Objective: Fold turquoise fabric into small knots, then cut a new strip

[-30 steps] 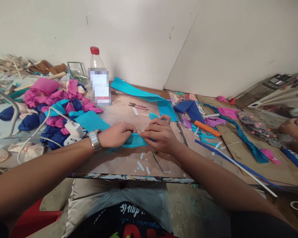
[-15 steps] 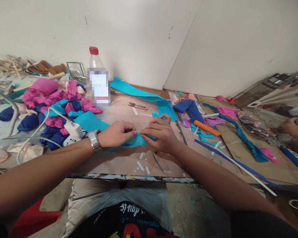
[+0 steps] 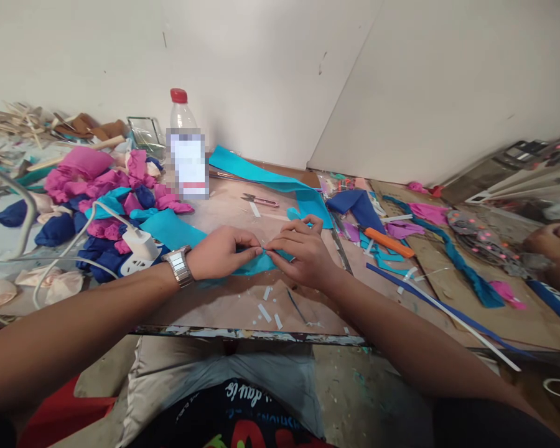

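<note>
Both hands pinch a turquoise fabric strip [image 3: 254,266] over the table's front middle, fingertips almost meeting. My left hand [image 3: 221,252], with a metal watch on its wrist, closes thumb against fingers on the strip's upper edge. Opposite it, my right hand [image 3: 301,252] holds the same edge between thumb and index finger; its other fingers are bent. Part of the strip hides under the hands. Another turquoise length [image 3: 261,174] runs behind them, folding down at its right end. Pink-handled thread snips [image 3: 261,201] lie just beyond my fingers.
Pink and blue fabric bundles [image 3: 86,180] crowd the left, beside a power strip [image 3: 140,258] with cables. A red-capped bottle [image 3: 183,115] stands at the back. An orange utility knife [image 3: 389,242] and a white stick [image 3: 466,330] lie right. Another person's hand [image 3: 553,249] is at the far right.
The fingertips have shifted very slightly along the turquoise strip's edge, both hands still pinching it. The whole view has moved a little; the other things stay in place.
</note>
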### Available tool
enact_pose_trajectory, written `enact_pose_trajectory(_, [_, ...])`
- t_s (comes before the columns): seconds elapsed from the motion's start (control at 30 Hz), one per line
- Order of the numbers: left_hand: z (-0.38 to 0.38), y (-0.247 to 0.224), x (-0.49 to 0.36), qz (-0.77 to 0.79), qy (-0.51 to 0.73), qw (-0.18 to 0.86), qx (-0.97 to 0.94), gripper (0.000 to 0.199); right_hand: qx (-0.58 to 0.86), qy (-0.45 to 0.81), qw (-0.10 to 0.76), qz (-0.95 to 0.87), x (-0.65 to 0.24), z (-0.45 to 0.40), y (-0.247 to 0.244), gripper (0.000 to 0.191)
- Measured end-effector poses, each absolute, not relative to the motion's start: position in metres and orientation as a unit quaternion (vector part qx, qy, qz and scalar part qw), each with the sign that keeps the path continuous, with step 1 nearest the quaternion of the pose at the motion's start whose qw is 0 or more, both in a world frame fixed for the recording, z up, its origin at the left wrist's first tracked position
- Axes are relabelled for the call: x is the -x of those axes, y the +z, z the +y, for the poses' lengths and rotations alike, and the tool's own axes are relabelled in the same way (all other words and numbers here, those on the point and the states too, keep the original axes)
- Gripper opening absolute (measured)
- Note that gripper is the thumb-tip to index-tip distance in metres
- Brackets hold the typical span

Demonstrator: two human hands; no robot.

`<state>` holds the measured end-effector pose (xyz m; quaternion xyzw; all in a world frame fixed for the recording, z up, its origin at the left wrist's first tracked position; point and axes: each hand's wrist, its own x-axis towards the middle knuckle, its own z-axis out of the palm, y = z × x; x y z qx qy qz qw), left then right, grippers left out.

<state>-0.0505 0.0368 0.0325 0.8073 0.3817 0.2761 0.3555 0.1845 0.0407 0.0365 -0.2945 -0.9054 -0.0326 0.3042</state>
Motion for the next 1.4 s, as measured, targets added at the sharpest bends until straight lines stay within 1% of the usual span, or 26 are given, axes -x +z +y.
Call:
enact_pose_trajectory(0.17, [0.0323, 0.0351, 0.0498, 0.381, 0.279, 0.298, -0.829, 0.024, 0.312, -0.003, 0.295, -0.903, -0.1835, 0.0401, 0.0331, 0.013])
enact_pose_trajectory(0.37, [0.0298, 0.0341, 0.0494, 0.366, 0.26, 0.188, -0.874, 0.028, 0.337, 0.031, 0.289, -0.895, -0.1825, 0.0402, 0.0304, 0.013])
enact_pose_trajectory(0.47, [0.0307, 0.0327, 0.0495, 0.359, 0.246, 0.155, -0.887, 0.028, 0.339, 0.047, 0.292, -0.893, -0.1821, 0.0404, 0.0301, 0.013])
enact_pose_trajectory(0.77, [0.0339, 0.0284, 0.0494, 0.341, 0.241, 0.122, -0.901, 0.026, 0.332, 0.087, 0.292, -0.893, -0.1827, 0.0401, 0.0324, 0.008])
enact_pose_trajectory(0.9, [0.0346, 0.0265, 0.0493, 0.331, 0.232, 0.096, -0.91, 0.025, 0.333, 0.099, 0.282, -0.894, -0.1821, 0.0396, 0.0333, 0.011])
enact_pose_trajectory(1.07, [0.0335, 0.0273, 0.0493, 0.308, 0.22, 0.054, -0.924, 0.03, 0.339, 0.141, 0.254, -0.895, -0.1812, 0.0398, 0.0343, 0.013])
enact_pose_trajectory(1.23, [0.033, 0.0277, 0.0504, 0.305, 0.234, 0.05, -0.922, 0.032, 0.351, 0.158, 0.265, -0.884, -0.1821, 0.0417, 0.0332, 0.009])
enact_pose_trajectory(1.4, [0.0339, 0.0258, 0.0508, 0.309, 0.236, 0.047, -0.92, 0.033, 0.343, 0.162, 0.268, -0.885, -0.1823, 0.0423, 0.034, 0.013])
